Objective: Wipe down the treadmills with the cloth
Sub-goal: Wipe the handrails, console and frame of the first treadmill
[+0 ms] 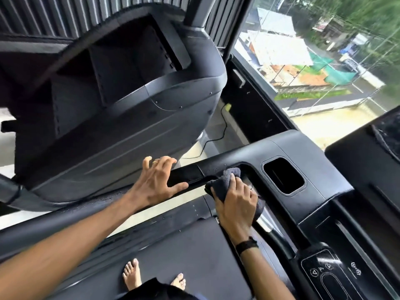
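The dark grey cloth (226, 185) is bunched in the right hand (236, 204), whose fingers curl over it and press it against the black treadmill console (303, 152), at the inner edge where the crossbar (186, 175) meets the console's recessed tray. The left hand (157, 182) holds nothing: its fingers are spread and straight, the palm resting on the crossbar just left of the cloth, with 1 ring (155, 162) on a finger. A black band (246, 244) wraps the right wrist. On the console sits 1 rounded rectangular pocket (283, 175), just right of the cloth. Lower right, a glossy control panel (324, 276) shows 2 triangular arrow symbols and a wave-like icon; no readable words or brand names can be made out. Below, 2 bare feet (132, 276) stand on the black treadmill belt (184, 256). A large black moulded housing (121, 100) fills the upper left, and a thin black cable (216, 137) trails on the floor beside it. Through the window (313, 61) at upper right, rooftops, green netting and trees appear, blurred.
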The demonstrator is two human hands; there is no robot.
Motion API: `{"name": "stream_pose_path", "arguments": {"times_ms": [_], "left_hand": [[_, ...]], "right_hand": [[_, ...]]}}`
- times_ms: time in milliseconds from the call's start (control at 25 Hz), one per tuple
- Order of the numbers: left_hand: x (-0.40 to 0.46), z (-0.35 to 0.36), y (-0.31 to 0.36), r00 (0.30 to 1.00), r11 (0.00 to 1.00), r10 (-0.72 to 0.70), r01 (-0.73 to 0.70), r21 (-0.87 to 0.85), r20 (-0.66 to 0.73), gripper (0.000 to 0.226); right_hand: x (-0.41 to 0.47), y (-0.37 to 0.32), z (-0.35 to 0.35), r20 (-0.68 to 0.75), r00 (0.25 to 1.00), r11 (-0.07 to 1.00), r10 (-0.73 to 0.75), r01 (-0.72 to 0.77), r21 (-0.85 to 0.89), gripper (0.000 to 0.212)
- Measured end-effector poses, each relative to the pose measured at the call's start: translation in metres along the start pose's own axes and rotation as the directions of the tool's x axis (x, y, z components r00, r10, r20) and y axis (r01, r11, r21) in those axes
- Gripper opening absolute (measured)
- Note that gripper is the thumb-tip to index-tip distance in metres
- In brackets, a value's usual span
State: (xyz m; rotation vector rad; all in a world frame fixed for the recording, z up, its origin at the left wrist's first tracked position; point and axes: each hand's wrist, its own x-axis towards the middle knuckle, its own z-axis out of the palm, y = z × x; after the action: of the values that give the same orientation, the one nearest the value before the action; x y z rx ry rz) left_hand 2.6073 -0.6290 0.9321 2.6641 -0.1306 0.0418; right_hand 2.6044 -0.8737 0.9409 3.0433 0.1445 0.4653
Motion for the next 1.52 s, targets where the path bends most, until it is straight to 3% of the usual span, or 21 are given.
{"name": "stream_pose_path", "arguments": {"times_ms": [80,200,320,400,440,480,560,640,680,720,800,880,920,1080,1240,1360,1520], "left_hand": [[0.002,0.0,-0.001,1.0,1.0,0.008,-0.008,-0.021,-0.013,0.097],[0.001,0.002,-0.001,1.0,0.999,0.015,-0.014,-0.031,0.014,0.097],[0.001,0.002,-0.002,0.999,0.999,0.042,-0.042,-0.002,0.014,0.091],[0.005,0.004,-0.001,0.99,0.987,0.137,-0.137,0.08,-0.006,0.082],[0.011,0.002,0.003,0.978,0.97,0.207,-0.205,0.133,-0.006,0.077],[0.022,0.0,0.01,0.965,0.952,0.263,-0.26,0.163,0.002,0.075],[0.052,-0.003,0.031,0.964,0.955,0.266,-0.266,0.133,0.017,0.078],[0.07,0.002,0.053,0.969,0.97,0.229,-0.235,0.067,0.091,0.084],[0.07,0.01,0.06,0.959,0.961,0.239,-0.256,0.104,0.15,0.086],[0.066,0.022,0.063,0.94,0.933,0.282,-0.315,0.172,0.192,0.085],[0.06,0.036,0.058,0.914,0.867,0.346,-0.398,0.3,0.213,0.08],[0.062,0.036,0.055,0.931,0.891,0.33,-0.361,0.275,0.154,0.073],[0.063,0.036,0.056,0.941,0.903,0.317,-0.338,0.266,0.121,0.07],[0.062,0.041,0.056,0.931,0.88,0.359,-0.36,0.31,0.063,0.066],[0.06,0.039,0.056,0.943,0.892,0.328,-0.329,0.309,0.056,0.07],[0.057,0.038,0.058,0.965,0.895,0.246,-0.262,0.361,0.091,0.074],[0.054,0.032,0.06,0.982,0.907,0.152,-0.185,0.377,0.115,0.069]], "right_hand": [[0.013,-0.01,-0.011,0.084,0.996,0.997,0.026,-0.02,-0.078,0.082],[0.046,-0.005,-0.021,0.395,0.913,0.991,0.107,-0.131,0.036,0.073],[0.079,0.012,-0.026,0.726,0.685,0.872,0.057,-0.388,0.298,0.069],[0.089,0.019,-0.024,0.827,0.562,0.766,-0.028,-0.519,0.378,0.06],[0.091,0.02,-0.025,0.838,0.544,0.766,-0.03,-0.526,0.369,0.062],[0.089,0.017,-0.026,0.813,0.582,0.802,0.014,-0.492,0.338,0.069],[0.07,0.005,-0.03,0.667,0.736,0.916,0.118,-0.34,0.212,0.076],[0.041,-0.002,-0.027,0.415,0.905,0.991,0.094,-0.125,0.049,0.069],[0.032,-0.001,-0.03,0.361,0.93,0.997,0.066,-0.074,0.009,0.067],[0.029,0.007,-0.035,0.414,0.908,0.997,0.065,-0.072,0.001,0.067],[0.034,0.036,-0.047,0.626,0.774,0.971,0.093,-0.209,0.113,0.069],[0.04,0.057,-0.053,0.752,0.651,0.896,0.105,-0.39,0.212,0.067],[0.04,0.06,-0.053,0.761,0.639,0.882,0.113,-0.417,0.22,0.067],[0.032,0.04,-0.047,0.581,0.806,0.969,0.112,-0.217,0.115,0.069],[0.023,0.028,-0.044,0.416,0.902,0.99,0.119,-0.141,0.022,0.067],[0.015,0.022,-0.042,0.353,0.927,0.99,0.128,-0.141,0.012,0.065],[0.016,0.03,-0.051,0.421,0.9,0.989,0.111,-0.143,0.046,0.067]]}}
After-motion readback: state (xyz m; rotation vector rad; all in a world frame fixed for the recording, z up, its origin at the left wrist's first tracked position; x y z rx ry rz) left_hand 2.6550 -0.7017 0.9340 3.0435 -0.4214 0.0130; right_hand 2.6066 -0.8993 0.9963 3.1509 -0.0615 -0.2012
